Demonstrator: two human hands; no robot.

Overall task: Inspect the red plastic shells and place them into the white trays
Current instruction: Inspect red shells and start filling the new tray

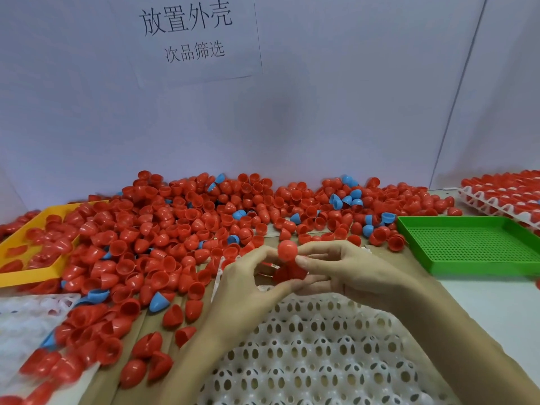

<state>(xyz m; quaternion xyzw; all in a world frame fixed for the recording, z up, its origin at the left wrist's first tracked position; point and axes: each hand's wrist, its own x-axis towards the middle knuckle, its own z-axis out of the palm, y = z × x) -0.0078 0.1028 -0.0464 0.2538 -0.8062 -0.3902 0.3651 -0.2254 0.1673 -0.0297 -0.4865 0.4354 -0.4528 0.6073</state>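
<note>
While hands (pixel 292 276) pinch shells (pixel 287 249) — green tray (pixel 473 244) bare.

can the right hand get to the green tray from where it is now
Probably yes. The green tray lies open just right of the right hand, with bare table between; but the hand pinches a red shell.

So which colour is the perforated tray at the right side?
Green: the perforated tray, seen in the head view.

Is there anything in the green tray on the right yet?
No, the green tray shows only its bare perforated floor, while the red shells lie heaped on the table beside it.
</note>
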